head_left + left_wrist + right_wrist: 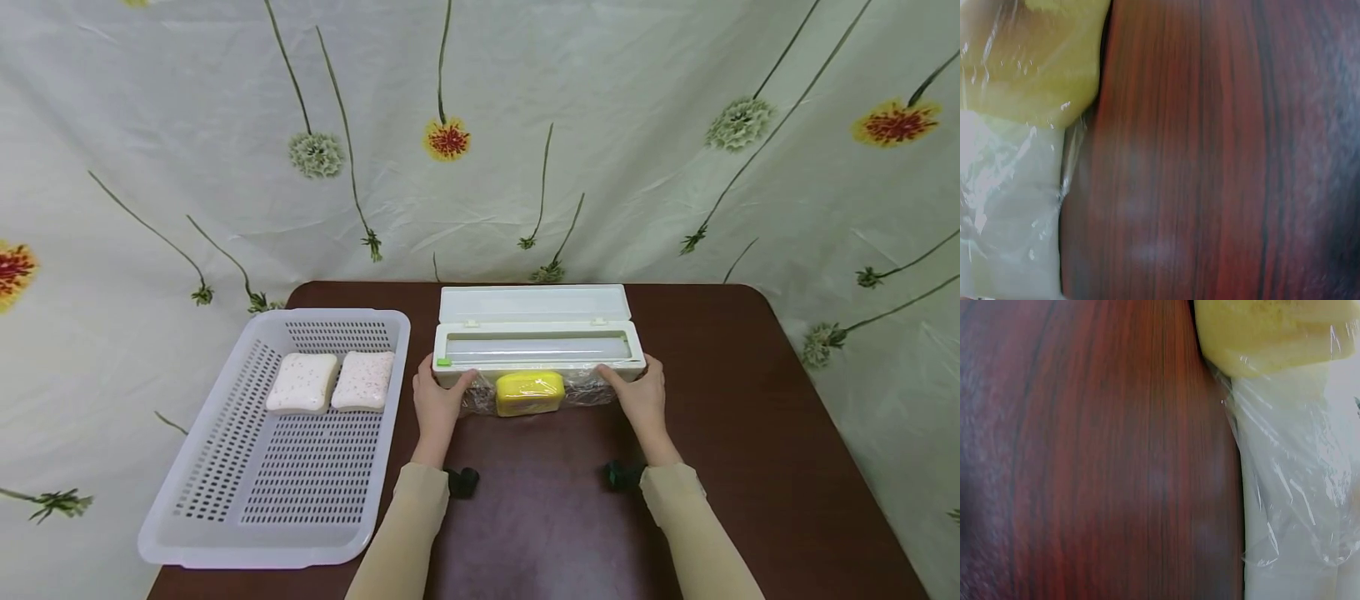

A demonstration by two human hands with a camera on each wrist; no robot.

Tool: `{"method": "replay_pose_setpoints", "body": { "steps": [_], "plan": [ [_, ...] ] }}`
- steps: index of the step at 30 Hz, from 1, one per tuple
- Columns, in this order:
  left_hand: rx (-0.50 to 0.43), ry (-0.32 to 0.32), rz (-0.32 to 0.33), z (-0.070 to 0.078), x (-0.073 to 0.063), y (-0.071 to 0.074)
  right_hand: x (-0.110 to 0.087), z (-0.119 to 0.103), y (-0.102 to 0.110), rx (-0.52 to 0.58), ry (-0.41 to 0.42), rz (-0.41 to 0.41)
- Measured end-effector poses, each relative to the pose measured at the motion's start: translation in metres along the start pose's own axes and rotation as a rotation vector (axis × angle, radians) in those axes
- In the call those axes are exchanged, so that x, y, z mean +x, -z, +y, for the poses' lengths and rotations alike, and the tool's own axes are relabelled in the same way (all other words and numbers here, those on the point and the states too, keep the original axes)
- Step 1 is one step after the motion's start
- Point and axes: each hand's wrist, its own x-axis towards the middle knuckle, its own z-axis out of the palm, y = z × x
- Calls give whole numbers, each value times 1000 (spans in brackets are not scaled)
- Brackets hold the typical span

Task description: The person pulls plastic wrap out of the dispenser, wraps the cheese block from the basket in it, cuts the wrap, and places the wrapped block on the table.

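Toward the far edge of the worktop [540, 500], a yellow block [529, 393] sat against the near side of a white dispenser [525, 365], midway along it, beneath clear film [588, 388]. Judging by how things lay, the covering was only partly done: film crossed the block's visible faces, but its crumpled ends spread left and right, not tucked in. Whether the film had been cut from the roll [536, 348] could not be told; the dispenser's lid [534, 304] was open on the far side. Two pale speckled blocks [302, 383] lay side by side at the far right of the basket [402, 375] on the left, with no film to be made out on them.

The left hand [437, 408] gripped the dispenser's near left corner, fingers bent around the end and thumb set against the film in front. The right hand [642, 404] mirrored it at the near right corner. Both thumbs stood apart from the yellow block; whether they also pinched the film was unclear.
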Motion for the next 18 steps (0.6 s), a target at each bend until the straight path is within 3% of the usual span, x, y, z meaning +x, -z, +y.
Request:
{"method": "replay_pose_setpoints", "body": {
  "steps": [4,10,18],
  "plan": [
    [34,-34,-33,-5,5,3,2,0,1,26,9,-10],
    [80,-24,-82,-11,12,7,3,1,3,74,-2,-48],
    [47,-2,-125,-8,16,6,1,-3,6,77,-3,-33]
  ]
}}
